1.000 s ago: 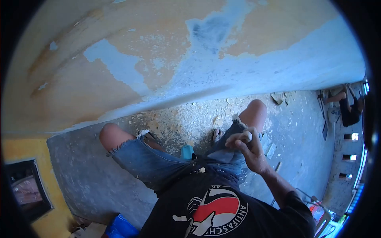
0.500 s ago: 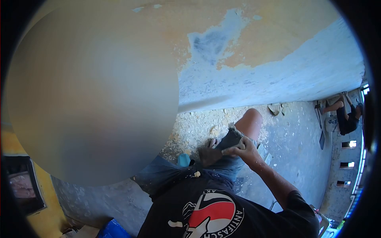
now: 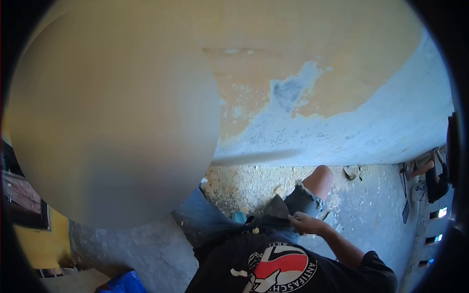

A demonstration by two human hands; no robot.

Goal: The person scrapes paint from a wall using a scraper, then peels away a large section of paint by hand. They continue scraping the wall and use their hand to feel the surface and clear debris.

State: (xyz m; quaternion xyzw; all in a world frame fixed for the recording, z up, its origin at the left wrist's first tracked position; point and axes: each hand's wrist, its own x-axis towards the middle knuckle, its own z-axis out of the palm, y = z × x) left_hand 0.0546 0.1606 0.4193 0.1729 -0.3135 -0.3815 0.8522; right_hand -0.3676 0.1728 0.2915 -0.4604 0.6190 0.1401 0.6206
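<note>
My right hand (image 3: 307,224) is closed around the handle of a wide-bladed paint scraper (image 3: 276,208). The scraper's dark flat blade points up and left, above my lap and next to my bent knee (image 3: 319,180). My left hand does not show; a large blurred disc covers the left side of the view. Ahead stands a wall (image 3: 351,136), its yellowish paint (image 3: 371,73) stripped along the lower part to a pale bluish surface. Paint flakes (image 3: 244,183) lie thickly on the floor at its foot. A small turquoise object (image 3: 239,217) sits between my legs.
Larger peeled pieces (image 3: 352,172) lie by the wall's base. Far right, another person (image 3: 436,180) sits with arms raised to the wall, near a long-handled tool (image 3: 405,210). A blue object (image 3: 124,283) and a dark-framed opening (image 3: 24,198) are at the lower left.
My view has tilted up, so the wall and floor sit lower in it. My right hand has turned the scraper, its blade now pointing further upward.
</note>
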